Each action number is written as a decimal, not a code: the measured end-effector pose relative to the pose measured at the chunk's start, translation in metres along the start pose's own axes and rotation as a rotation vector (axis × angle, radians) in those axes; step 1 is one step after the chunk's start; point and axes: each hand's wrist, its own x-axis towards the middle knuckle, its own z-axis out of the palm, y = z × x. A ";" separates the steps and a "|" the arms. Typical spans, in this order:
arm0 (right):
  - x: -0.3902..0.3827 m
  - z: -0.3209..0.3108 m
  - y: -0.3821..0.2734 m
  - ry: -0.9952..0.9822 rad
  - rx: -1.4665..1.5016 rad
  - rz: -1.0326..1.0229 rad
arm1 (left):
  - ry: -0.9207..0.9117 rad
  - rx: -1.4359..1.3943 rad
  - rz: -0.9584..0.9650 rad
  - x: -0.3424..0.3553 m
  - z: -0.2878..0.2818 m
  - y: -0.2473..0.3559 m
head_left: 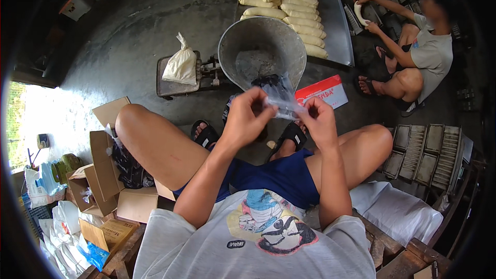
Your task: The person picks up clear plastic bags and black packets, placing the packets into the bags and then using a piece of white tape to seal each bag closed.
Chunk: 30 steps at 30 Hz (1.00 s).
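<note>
My left hand [249, 116] and my right hand [319, 121] are closed on a thin clear plastic bag [280, 104], pinching it between them above my feet. Just beyond it, a large grey metal bowl [261, 51] has a dark bundle, partly hidden by the bag, at its near rim. To the bowl's left, a cream-filled or pale-filled knotted bag [179, 67] sits on a scale [165, 87]. A red and white flat box [320, 93] lies on the floor right of my hands.
A tray [341, 41] holds several pale dough logs [299, 15]. At right, a person [429, 62] crouches, holding one log. Open cardboard boxes [101, 175] and plastic bags are at lower left; stacked metal pans [423, 152] and a white sack [392, 212] are at lower right.
</note>
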 end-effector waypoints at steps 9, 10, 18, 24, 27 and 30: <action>0.044 0.005 -0.096 0.081 -0.089 -0.196 | 0.232 0.044 0.135 0.055 -0.026 0.080; 0.046 0.000 -0.099 0.079 -0.086 -0.198 | 0.217 0.101 0.171 0.056 -0.033 0.085; 0.052 -0.018 -0.146 -0.228 -0.276 -0.180 | 0.145 0.338 0.167 0.050 -0.047 0.134; 0.036 -0.023 -0.184 -0.230 -0.206 -0.153 | 0.109 0.464 0.242 0.047 -0.050 0.156; 0.016 -0.038 -0.181 -0.194 -0.247 -0.273 | 0.043 0.285 0.292 0.037 -0.051 0.168; -0.011 -0.048 -0.135 -0.135 0.336 -0.674 | -0.004 0.119 0.264 0.003 -0.038 0.197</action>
